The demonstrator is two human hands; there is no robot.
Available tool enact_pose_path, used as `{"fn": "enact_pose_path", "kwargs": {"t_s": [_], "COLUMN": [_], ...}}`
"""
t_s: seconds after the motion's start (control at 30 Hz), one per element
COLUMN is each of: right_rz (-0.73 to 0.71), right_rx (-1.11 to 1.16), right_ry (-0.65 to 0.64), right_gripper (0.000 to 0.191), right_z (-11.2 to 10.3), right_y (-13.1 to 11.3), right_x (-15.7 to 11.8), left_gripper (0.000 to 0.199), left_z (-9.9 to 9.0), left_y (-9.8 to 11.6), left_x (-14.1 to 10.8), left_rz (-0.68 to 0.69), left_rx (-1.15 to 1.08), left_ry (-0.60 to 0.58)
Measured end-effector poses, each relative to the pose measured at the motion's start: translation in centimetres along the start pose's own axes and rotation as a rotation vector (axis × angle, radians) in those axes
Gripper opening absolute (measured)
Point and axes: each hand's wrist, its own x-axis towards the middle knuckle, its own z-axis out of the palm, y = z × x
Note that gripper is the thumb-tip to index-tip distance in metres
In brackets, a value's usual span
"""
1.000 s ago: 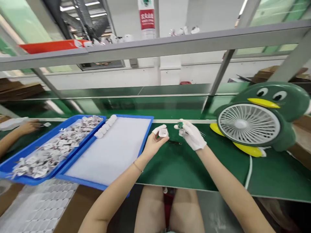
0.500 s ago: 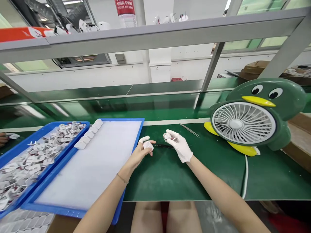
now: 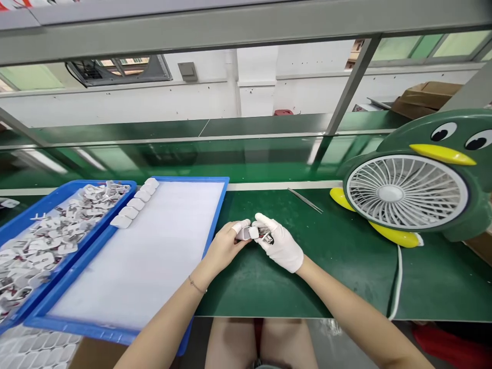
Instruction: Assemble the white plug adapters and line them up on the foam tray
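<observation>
Over the green table, my left hand (image 3: 227,243) pinches a small white plastic casing (image 3: 243,234); some of its fingertips are covered in white. Right beside it, my gloved right hand (image 3: 282,246) holds a small white part with metal prongs and wires (image 3: 265,236). The two pieces meet between my fingertips, and the fingers partly hide them. Left of my hands lies a blue-rimmed tray (image 3: 221,207) with a white base and a slanting row of several white casings (image 3: 136,204) along its left edge. Metal tweezers (image 3: 305,200) lie behind my right hand.
A second blue tray (image 3: 69,188) at the far left is heaped with small white parts (image 3: 54,241). On the right stands a green penguin-shaped fan (image 3: 407,192) with a white cable (image 3: 397,282). A grey frame bar (image 3: 246,31) crosses above the table.
My hands have come together, bringing the two white pieces into contact. The view has tilted down and shifted slightly, so the fan looks larger and the upper shelf has mostly left the picture.
</observation>
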Motion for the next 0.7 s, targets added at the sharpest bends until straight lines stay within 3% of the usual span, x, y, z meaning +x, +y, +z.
{"fn": "enact_pose_path", "kwargs": {"t_s": [0.2,0.7], "right_rz": [0.019,0.143], "right_rx": [-0.076,-0.049], "right_ry": [-0.078,-0.215], "right_gripper": [0.065,0.061], "right_z": [0.19,0.41], "right_y": [0.10,0.44], "right_x": [-0.27,-0.37], "left_gripper": [0.038,0.038], "left_z": [-0.11,0.30], "left_y": [0.34,0.64], "left_x": [-0.11,-0.36], "left_rz": [0.075,0.090], "left_rx": [0.083,0.152], "left_ry": [-0.012,-0.073]}}
